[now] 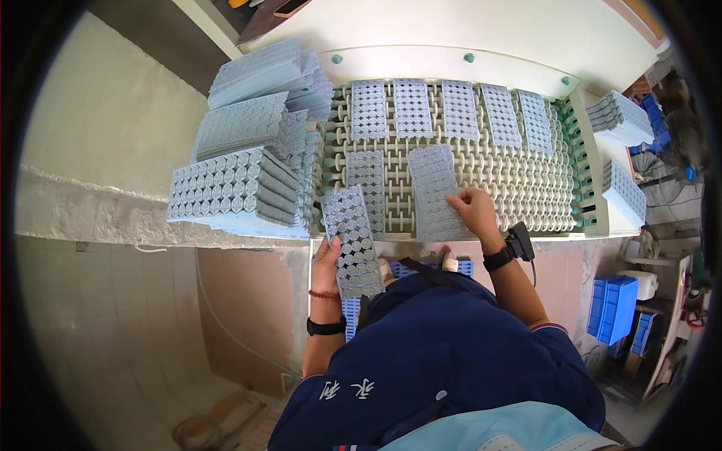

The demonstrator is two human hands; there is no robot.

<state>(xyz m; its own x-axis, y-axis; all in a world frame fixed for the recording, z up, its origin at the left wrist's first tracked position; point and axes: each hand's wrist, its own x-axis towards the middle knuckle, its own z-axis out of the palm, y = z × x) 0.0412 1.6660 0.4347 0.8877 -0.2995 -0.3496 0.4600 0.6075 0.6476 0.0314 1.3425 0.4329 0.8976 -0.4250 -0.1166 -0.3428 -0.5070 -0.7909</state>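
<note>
Tray (352,242) gripped by L hand (325,259); R hand (474,210) pinches tray 2 (436,192).

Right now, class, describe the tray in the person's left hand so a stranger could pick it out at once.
Start at the cream roller conveyor carrying blue-grey trays. At its near left corner, the left hand holds one tray by its edge. Unlike its neighbours lying flat on the rollers, this one overhangs the conveyor's near edge, tilted toward the person; the right hand presses a different tray.

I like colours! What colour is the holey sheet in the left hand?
Pale grey-blue, patterned with rows of round holes. The sheet shows best in the head view.
</note>
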